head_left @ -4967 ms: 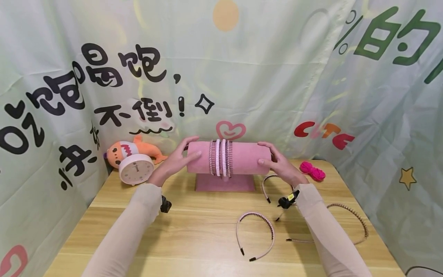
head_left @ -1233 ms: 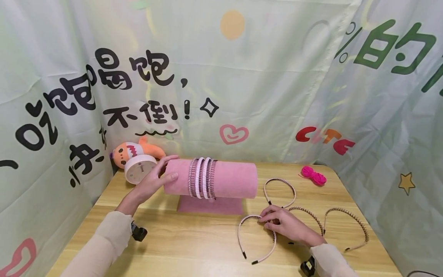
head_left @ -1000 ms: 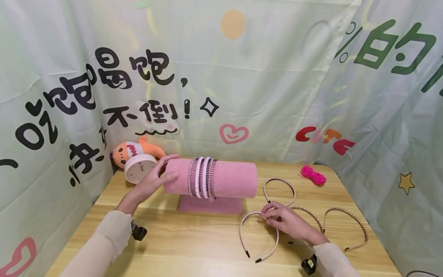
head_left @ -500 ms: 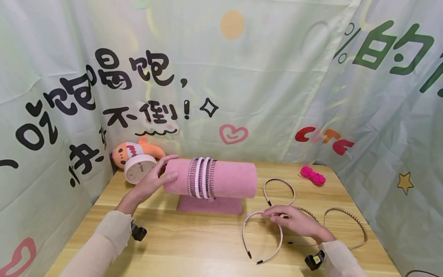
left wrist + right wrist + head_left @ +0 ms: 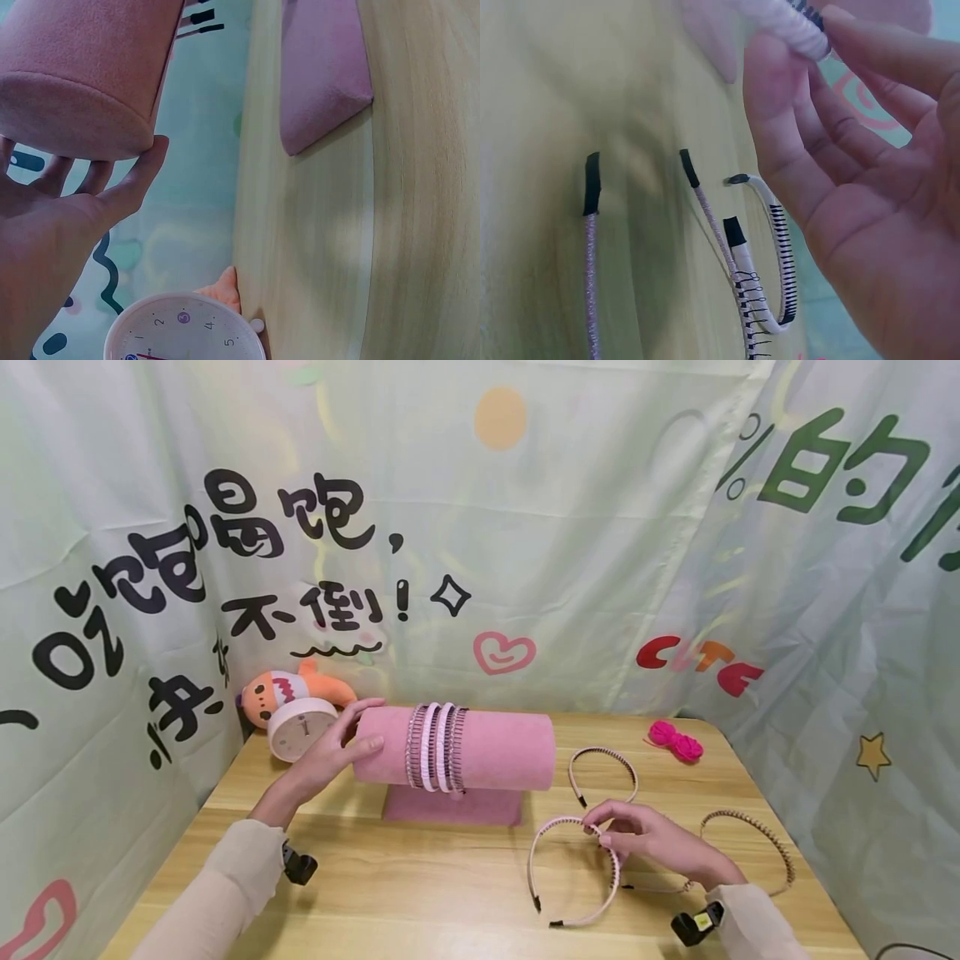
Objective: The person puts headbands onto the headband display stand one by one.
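Observation:
In the head view, my left hand (image 5: pixel 322 764) grips the left end of a pink headband display stand (image 5: pixel 510 750), thumb in front and fingers behind. Several headbands (image 5: pixel 435 747) sit around its roll. My right hand (image 5: pixel 663 842) pinches the top right of a pale pink headband (image 5: pixel 531 868), its black-tipped ends pointing towards me. In the right wrist view, the thumb and fingers close on the pale band (image 5: pixel 787 22). From the left wrist view, the fingers lie against the roll's end (image 5: pixel 75 105); the thumb is not plainly seen.
More headbands lie on the wooden table (image 5: pixel 420 885): a pale one (image 5: pixel 603 750), a brown one (image 5: pixel 787 852) and another partly hidden behind my right hand. A bright pink yarn bundle (image 5: pixel 675 742) is at back right. A round clock (image 5: pixel 300 731) and orange plush toy (image 5: pixel 330 687) stand back left.
Earlier both hands held the stand's ends; the stand has since shifted left and nearer. My right hand left it, took the pale pink headband and drew it slightly right. The left hand stays.

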